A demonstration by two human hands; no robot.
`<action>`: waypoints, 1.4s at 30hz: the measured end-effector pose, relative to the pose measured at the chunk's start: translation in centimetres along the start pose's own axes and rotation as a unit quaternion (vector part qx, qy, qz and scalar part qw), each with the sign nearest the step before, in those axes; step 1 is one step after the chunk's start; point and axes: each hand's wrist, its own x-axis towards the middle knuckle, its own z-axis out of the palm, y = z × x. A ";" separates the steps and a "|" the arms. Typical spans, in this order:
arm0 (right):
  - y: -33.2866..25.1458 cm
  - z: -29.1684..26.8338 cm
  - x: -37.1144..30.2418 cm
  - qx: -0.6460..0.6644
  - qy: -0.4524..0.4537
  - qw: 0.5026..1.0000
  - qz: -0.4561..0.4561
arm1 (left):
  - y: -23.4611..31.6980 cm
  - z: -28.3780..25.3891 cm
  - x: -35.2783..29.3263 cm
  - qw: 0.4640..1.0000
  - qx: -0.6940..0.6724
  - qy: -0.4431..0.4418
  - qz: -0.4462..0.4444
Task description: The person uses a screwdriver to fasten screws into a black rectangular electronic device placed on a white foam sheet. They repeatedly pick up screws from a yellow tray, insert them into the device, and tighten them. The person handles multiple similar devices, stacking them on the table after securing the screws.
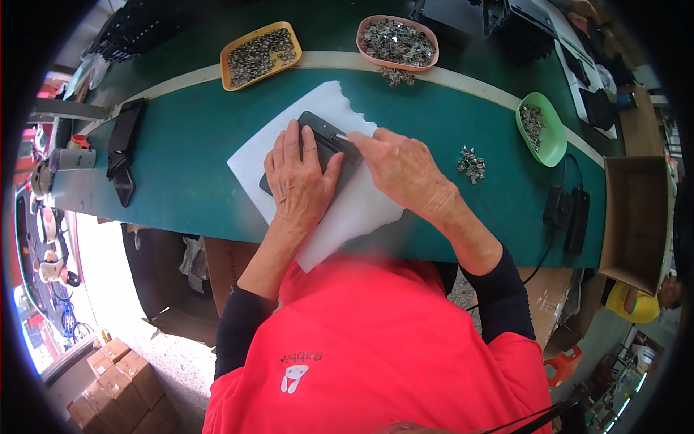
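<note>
A dark grey plastic part [322,127], long and slotted, lies on a sheet of white paper [253,160] in front of me. My left hand [298,170] rests over it and holds it down, fingers along its top and thumb on the near side; much of the part is hidden beneath. At the part's right portion, my right hand [402,168] pinches a small silvery metal piece [342,137] against the slot. Its exact shape is mostly covered by the fingers. To the right lies a small heap of metal clips [471,165] on the green table [441,123].
A yellow tray [230,72], a pink tray [434,50] and a green bowl [553,145] hold small metal parts along the table's far side. Black devices [124,148] lie at left. Black power adapters [567,210] with a cable and an open cardboard box [636,217] are at right.
</note>
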 end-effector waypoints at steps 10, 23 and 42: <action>-1.8 0.9 -0.1 -0.125 -0.020 0.992 0.005 | 0.0 0.0 0.2 0.999 -0.037 -0.009 -0.008; -2.9 1.3 0.0 -0.191 0.007 0.981 -0.018 | -0.2 -0.3 0.2 0.997 -0.075 -0.032 -0.004; -4.4 1.1 0.7 -0.281 -0.031 0.959 -0.035 | -0.6 0.0 0.2 0.994 -0.104 -0.039 0.002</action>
